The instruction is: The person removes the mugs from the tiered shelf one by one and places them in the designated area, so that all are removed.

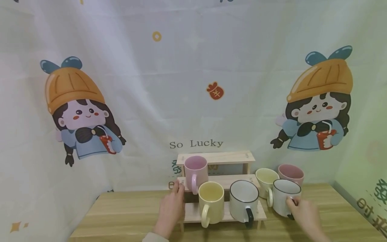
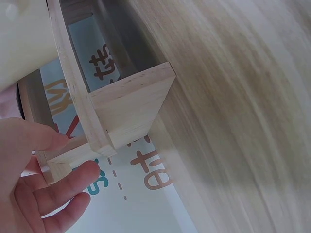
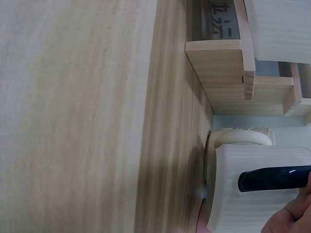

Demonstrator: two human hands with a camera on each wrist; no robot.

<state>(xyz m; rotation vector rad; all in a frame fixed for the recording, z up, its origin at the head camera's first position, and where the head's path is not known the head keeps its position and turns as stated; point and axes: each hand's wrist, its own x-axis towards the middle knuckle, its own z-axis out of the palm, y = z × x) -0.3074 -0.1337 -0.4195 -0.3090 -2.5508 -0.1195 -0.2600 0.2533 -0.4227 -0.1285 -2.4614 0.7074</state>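
Observation:
My left hand (image 1: pixel 171 208) grips the left end of the middle shelf of a three-tier wooden rack (image 1: pixel 231 181), thumb and fingers on either side of the board (image 2: pixel 57 170). At the right, my right hand (image 1: pixel 306 213) pinches the dark handle (image 3: pixel 274 178) of a white mug (image 1: pixel 284 198) with a dark rim. That mug is upright beside the rack; whether its base touches the table I cannot tell. On the rack, a pink mug (image 1: pixel 196 171) is on the middle shelf, with a yellow mug (image 1: pixel 212 205) and another white mug (image 1: pixel 243 201) on the lowest.
A pale yellow cup (image 1: pixel 266 179) and a darker pink mug (image 1: pixel 291 171) stand close behind the held mug. The wood-grain table (image 1: pixel 127 211) extends to both sides of the rack. A printed cloth (image 1: pixel 193 114) hangs behind everything.

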